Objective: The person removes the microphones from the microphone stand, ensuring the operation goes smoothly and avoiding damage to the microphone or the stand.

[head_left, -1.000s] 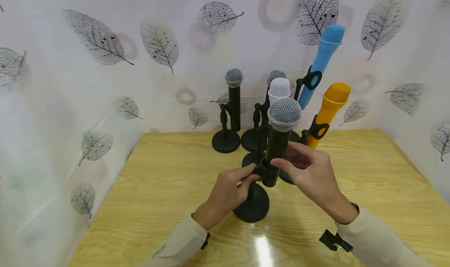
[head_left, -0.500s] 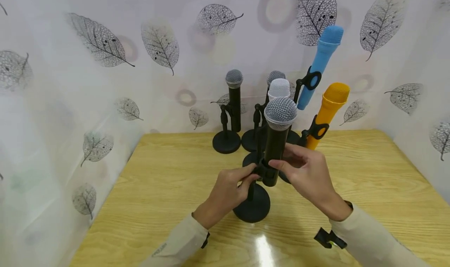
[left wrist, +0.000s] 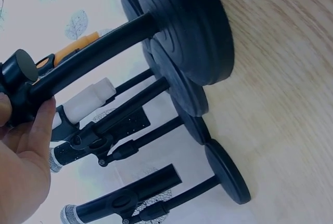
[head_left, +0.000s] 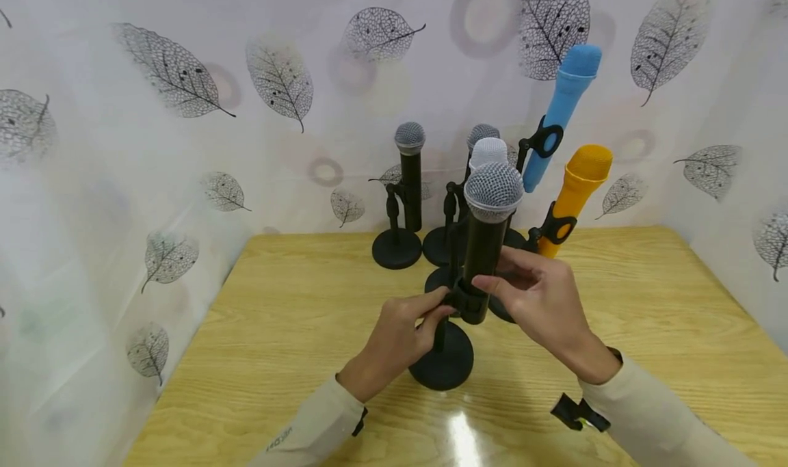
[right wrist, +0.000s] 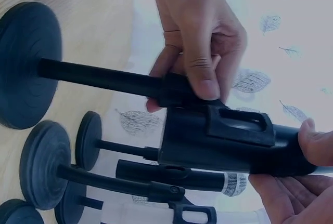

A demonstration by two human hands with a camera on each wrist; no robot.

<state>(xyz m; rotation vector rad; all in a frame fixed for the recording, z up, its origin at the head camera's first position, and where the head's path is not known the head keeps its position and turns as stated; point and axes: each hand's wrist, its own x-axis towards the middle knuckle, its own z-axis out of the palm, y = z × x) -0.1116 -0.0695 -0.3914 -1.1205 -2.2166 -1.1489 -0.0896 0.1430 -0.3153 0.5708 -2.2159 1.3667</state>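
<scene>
In the head view, my right hand holds a black microphone with a silver mesh head, thumb in front and fingers behind. The microphone's lower part sits in the black clip of a desk stand, its bottom end showing below. My left hand pinches the stand just beside the clip, at the top of its rod. The stand's round base is on the table, nearest to me. In the right wrist view, the fingertips of my right hand surround the microphone above the clip.
Behind stand more microphones on stands: a white one, a yellow one, a blue one and black ones, such as the left one. The wooden table meets a leaf-patterned cloth at the back.
The microphone's head first shifts slightly left, then slightly up and right, my right hand moving with it. My left hand and the stand stay in place.
</scene>
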